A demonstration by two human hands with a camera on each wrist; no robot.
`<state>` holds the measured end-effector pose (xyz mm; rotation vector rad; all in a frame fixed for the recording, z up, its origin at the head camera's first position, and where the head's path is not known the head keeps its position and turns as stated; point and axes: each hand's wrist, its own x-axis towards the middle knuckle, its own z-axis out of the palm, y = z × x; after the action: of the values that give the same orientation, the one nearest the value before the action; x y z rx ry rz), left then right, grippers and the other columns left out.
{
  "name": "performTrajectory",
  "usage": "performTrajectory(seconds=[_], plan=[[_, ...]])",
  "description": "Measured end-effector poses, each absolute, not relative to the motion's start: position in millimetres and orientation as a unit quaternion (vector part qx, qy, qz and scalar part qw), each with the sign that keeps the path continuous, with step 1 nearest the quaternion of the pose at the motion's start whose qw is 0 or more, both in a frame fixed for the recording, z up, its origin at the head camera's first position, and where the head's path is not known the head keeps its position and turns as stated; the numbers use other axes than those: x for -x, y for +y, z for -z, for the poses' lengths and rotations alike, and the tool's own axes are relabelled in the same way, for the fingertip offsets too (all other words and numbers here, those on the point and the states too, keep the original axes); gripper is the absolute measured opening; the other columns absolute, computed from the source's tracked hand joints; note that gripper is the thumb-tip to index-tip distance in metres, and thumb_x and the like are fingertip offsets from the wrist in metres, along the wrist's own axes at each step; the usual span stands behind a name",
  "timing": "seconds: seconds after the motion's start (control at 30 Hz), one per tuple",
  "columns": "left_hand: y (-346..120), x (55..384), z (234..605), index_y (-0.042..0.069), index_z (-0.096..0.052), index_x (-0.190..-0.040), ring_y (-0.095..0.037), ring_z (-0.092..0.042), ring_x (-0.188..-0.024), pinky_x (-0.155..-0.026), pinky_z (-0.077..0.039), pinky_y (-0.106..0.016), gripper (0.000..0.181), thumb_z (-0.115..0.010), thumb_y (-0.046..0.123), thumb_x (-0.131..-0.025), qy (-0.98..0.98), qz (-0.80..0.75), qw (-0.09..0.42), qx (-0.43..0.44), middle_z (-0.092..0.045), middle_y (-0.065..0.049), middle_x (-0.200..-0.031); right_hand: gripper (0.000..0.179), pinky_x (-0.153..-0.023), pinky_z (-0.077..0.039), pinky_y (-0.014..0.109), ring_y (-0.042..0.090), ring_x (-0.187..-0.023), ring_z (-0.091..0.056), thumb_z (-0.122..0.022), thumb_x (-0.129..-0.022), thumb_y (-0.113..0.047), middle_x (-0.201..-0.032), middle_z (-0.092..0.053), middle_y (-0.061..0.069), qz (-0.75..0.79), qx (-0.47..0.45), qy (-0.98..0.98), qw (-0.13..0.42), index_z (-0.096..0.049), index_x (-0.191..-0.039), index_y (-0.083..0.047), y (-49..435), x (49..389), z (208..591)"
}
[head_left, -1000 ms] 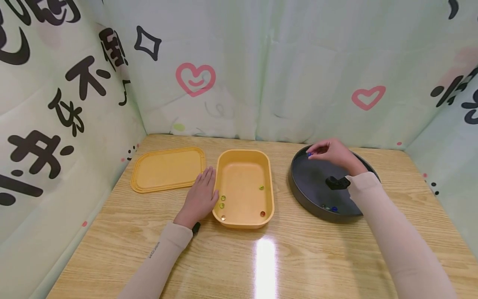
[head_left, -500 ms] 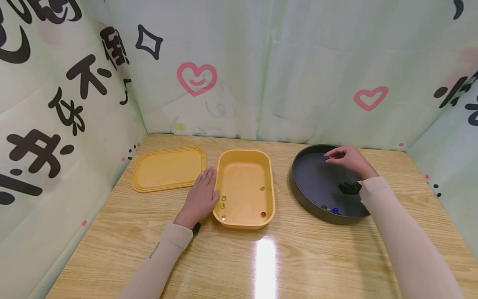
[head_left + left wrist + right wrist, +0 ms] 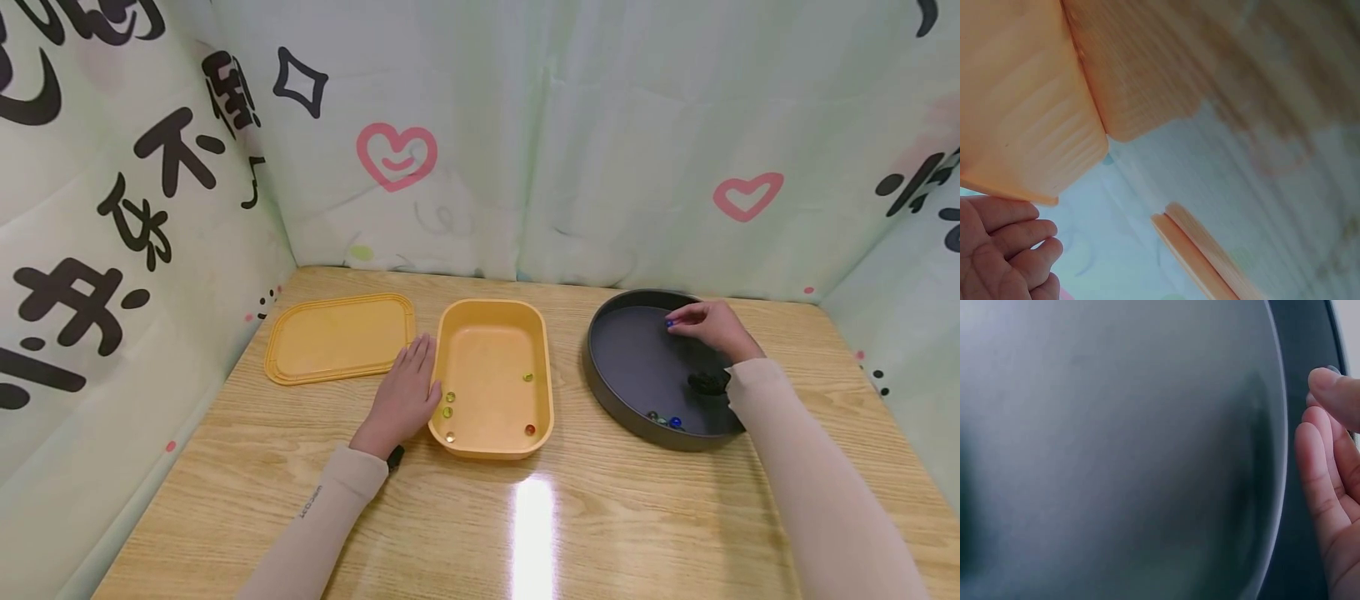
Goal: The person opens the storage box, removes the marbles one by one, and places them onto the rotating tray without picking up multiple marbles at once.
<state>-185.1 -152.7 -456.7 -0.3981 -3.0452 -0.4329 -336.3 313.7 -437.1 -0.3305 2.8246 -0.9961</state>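
The pale-sleeved left forearm [image 3: 322,517] and right forearm [image 3: 821,471] both reach forward. The left hand [image 3: 403,396] extends with fingers [image 3: 414,354] close together (the thumb [image 3: 436,395] stands slightly apart). The right hand [image 3: 712,327] angles inward, palm downward, thumb and fingertips [image 3: 678,315] drawn into a pinch.

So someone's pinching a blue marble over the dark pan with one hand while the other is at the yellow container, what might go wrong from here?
The blue marble is pinched in the fingertips of the right hand, so it might slip and roll across the dark pan.
It could then knock the loose marbles near the rim.
The left hand touches the yellow container; a nudge may set the yellowish marbles inside rolling.
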Motion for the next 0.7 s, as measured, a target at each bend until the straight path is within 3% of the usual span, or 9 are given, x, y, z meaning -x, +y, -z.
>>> performTrajectory(seconds=[0.7], plan=[[-154, 184, 458, -0.006, -0.020, -0.147, -0.032, -0.019, -0.145, -0.119, -0.016, -0.045, 0.063, -0.043, 0.024, -0.097, -0.978, 0.153, 0.037, 0.138, -0.022, -0.021, -0.154, 0.034, -0.060, -0.044, 0.009, -0.015, -0.065, -0.050, -0.068, -0.086, -0.016, -0.091, -0.071, 0.020, 0.313, 0.091, 0.943, 0.062, -0.066, -0.107, 0.011, 329, 338, 453]])
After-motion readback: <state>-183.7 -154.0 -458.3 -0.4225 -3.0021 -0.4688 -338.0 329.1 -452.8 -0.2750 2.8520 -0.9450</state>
